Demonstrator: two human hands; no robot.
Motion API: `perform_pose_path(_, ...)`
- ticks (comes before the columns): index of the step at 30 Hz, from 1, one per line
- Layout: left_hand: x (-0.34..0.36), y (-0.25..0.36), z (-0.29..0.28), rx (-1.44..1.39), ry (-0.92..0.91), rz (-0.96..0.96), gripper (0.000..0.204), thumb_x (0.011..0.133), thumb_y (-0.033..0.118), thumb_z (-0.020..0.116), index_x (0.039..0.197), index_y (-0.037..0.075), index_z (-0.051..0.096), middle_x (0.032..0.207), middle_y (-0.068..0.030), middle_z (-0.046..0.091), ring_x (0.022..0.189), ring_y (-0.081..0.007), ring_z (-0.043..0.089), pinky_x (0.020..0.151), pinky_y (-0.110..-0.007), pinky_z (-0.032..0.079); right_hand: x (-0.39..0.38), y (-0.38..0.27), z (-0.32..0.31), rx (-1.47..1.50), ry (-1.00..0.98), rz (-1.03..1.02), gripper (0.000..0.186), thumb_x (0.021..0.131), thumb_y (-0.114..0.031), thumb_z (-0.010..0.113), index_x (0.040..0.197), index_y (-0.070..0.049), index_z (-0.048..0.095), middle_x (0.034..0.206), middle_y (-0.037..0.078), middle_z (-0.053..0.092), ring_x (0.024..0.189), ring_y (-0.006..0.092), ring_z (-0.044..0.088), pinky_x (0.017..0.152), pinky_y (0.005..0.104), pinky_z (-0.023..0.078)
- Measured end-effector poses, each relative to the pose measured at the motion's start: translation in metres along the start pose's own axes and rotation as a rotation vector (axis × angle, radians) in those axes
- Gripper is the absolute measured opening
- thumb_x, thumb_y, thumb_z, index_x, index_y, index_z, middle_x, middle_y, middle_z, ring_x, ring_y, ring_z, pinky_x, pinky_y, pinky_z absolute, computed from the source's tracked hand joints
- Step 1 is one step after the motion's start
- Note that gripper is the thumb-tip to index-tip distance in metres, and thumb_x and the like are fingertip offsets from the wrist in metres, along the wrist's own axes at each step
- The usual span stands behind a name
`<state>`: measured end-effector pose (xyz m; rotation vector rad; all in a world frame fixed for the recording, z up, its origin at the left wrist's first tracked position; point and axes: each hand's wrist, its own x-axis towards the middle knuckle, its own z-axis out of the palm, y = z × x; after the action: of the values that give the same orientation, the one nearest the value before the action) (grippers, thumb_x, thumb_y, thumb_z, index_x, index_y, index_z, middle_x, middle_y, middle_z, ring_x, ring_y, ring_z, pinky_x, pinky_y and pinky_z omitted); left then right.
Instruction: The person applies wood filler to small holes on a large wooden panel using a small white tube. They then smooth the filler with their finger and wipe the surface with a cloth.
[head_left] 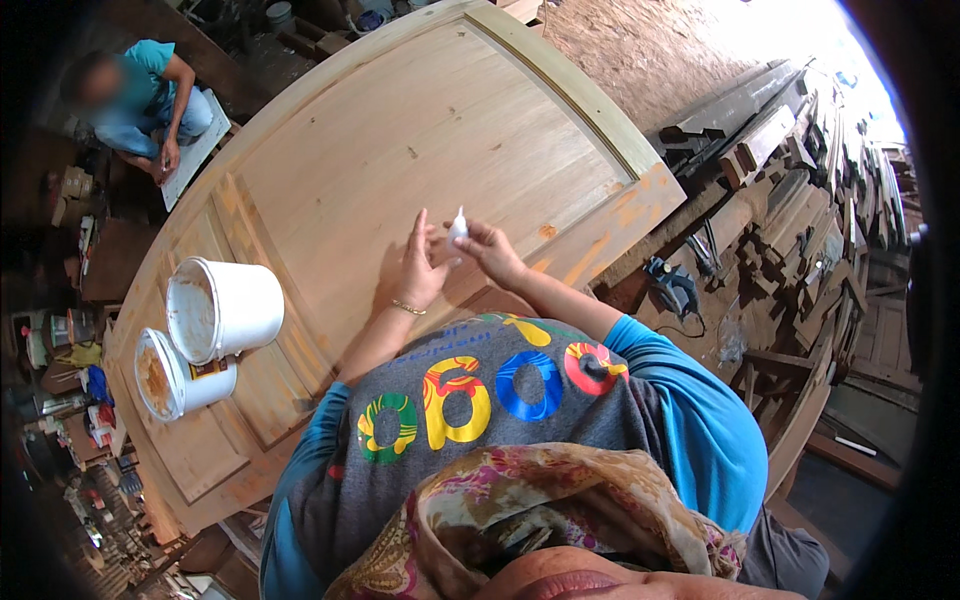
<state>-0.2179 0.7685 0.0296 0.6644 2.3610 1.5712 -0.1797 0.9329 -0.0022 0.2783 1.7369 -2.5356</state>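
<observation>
My right hand (492, 252) grips a small white bottle (459, 228) between thumb and fingers, its thin pointed nozzle directed upward. Just to its left, my left hand (424, 272) is raised with the fingers apart and holds nothing. A bracelet circles that wrist. Both hands are over a large panelled wooden door (360, 160), whose bare pale wood carries orange-brown filler smears near the joints. The bottle's lower part is partly covered by my fingers.
Two white buckets, a larger one (245, 310) and a smaller one (212, 385), stand on the door at the left. A person (150, 110) sits beyond its far left edge. Blue power tool (672, 288) and piled timber (780, 220) lie to the right.
</observation>
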Motion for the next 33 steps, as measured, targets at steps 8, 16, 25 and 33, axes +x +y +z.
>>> perform_pose_path(8,-0.082,-0.037,-0.077,0.933,-0.035,-0.585,0.121,0.061,0.054,0.082,0.150,0.007,0.015,0.148,-0.0361,0.017,0.141,-0.0514,0.001,0.112,-0.055,0.020,0.078,-0.033,-0.134,-0.908,0.467,-0.198,0.032,0.084,-0.005,0.066,0.115,-0.008,0.065,0.110,0.016,0.066,0.101,0.0257,0.064,0.086,0.0360,0.049)
perform_pose_path(16,-0.111,-0.035,-0.102,0.935,-0.103,-0.601,0.121,0.061,0.059,0.081,0.148,0.002,0.020,0.149,-0.0374,0.010,0.141,-0.0508,0.005,0.115,-0.050,0.019,0.102,-0.074,-0.133,-1.265,0.471,-0.220,0.028,0.082,-0.005,0.065,0.109,-0.010,0.067,0.107,0.015,0.065,0.099,0.0343,0.062,0.084,0.0417,0.049)
perform_pose_path(25,-0.111,-0.033,-0.100,0.943,-0.091,-0.576,0.118,0.061,0.055,0.082,0.147,0.000,0.022,0.148,-0.0373,0.013,0.139,-0.0529,0.009,0.114,-0.052,0.022,0.110,-0.079,-0.123,-1.483,0.444,-0.285,0.029,0.083,-0.001,0.060,0.109,-0.011,0.067,0.107,0.013,0.061,0.106,0.0340,0.056,0.088,0.0427,0.047)
perform_pose_path(33,-0.108,-0.034,-0.100,0.924,-0.100,-0.601,0.120,0.061,0.054,0.083,0.148,0.001,0.020,0.149,-0.0366,0.010,0.140,-0.0520,0.008,0.114,-0.053,0.021,0.111,-0.082,-0.120,-1.540,0.421,-0.314,0.031,0.082,0.001,0.059,0.109,-0.010,0.067,0.108,0.013,0.061,0.106,0.0334,0.056,0.089,0.0413,0.047)
